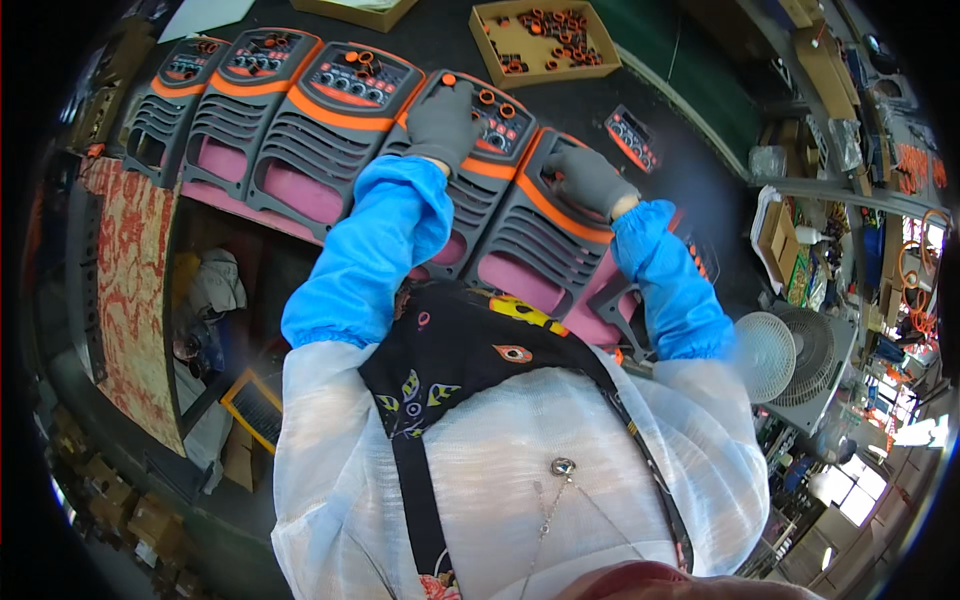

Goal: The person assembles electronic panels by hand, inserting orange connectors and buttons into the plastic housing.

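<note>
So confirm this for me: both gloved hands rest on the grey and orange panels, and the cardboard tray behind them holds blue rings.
One thing is off: the rings in the cardboard tray are orange and dark, not blue. The head view shows it. The left hand and right hand, both gloved, do rest on the grey and orange panels.

The gloved right hand (590,180) covers the control face of the grey panel (545,235) beneath it, and the small orange parts in the cardboard tray (545,42) are too small to identify.

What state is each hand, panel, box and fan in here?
left hand: gloved, palm down on a panel's knobs
right hand: gloved, resting on the next panel
grey-and-orange panels: lying face up in a row
cardboard box: open, holding orange rings
white fan: blades blurred
</note>
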Tool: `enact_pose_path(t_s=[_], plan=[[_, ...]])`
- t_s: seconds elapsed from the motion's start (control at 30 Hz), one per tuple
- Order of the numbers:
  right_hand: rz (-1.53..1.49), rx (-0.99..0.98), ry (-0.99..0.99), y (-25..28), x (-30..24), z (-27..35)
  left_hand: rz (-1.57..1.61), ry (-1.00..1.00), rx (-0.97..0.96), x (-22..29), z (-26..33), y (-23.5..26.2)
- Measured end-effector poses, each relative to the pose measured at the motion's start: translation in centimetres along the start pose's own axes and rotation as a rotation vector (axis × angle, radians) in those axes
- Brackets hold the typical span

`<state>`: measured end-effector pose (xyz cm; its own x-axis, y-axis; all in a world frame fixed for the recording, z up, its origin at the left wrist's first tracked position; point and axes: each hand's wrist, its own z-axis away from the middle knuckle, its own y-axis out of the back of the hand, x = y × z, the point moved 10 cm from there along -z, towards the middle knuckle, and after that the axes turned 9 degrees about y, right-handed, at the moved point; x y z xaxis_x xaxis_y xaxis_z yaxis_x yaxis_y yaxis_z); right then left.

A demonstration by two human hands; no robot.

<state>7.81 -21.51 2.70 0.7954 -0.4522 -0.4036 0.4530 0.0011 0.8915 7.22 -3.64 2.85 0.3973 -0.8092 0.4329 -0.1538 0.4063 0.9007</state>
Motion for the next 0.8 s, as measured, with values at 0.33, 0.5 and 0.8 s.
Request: enact_pose_path(t_s=[0.33,0.5,0.8], plan=[[0.245,0.393,-0.145,2.4,-0.5,-7.8,-0.011,0.162,-0.153,0.3,-2.0,-2.8],[0.379,0.408,-0.215,1.7,0.5,-8.7,-0.112,0.064,-0.078,1.6,-2.9,-3.7],[0.163,0.485,-0.338,3.3,0.3,-6.8,0.38,-0.028,0.151,-2.7,-2.0,1.5]])
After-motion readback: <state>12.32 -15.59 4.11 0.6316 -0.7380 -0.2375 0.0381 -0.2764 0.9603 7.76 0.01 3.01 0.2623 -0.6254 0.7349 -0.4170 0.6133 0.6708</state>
